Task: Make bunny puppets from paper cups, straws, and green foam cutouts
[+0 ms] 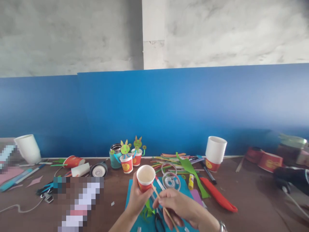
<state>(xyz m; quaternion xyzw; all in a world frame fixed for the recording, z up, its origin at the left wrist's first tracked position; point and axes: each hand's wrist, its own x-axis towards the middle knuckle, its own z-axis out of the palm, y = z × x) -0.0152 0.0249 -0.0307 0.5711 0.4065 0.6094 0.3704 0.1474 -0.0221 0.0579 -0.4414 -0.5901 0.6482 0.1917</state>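
Observation:
My left hand point(139, 197) is wrapped round a red and white paper cup point(145, 183), its open mouth tilted toward me. A thin wooden stick point(169, 217) is pinched in my right hand point(172, 203), and its tip reaches the cup's lower right side; I cannot tell whether it touches or pierces the wall. Both hands are above a blue sheet point(132, 192). Under them on the sheet lie dark-handled scissors point(158, 223) and green paper scraps point(147, 211). Rolls of clear tape point(172, 181) and a yellow glue stick point(191, 181) sit just beyond my right hand.
Two cups with green paper animal figures point(126, 163) stand behind, beside a teal flask point(115, 158). Stacked paper cups point(215, 151) are at the right, near a red pouch-like item point(218, 195). Coloured strips point(166, 158) lie at the back. A blue partition point(154, 109) borders the brown table point(251, 199).

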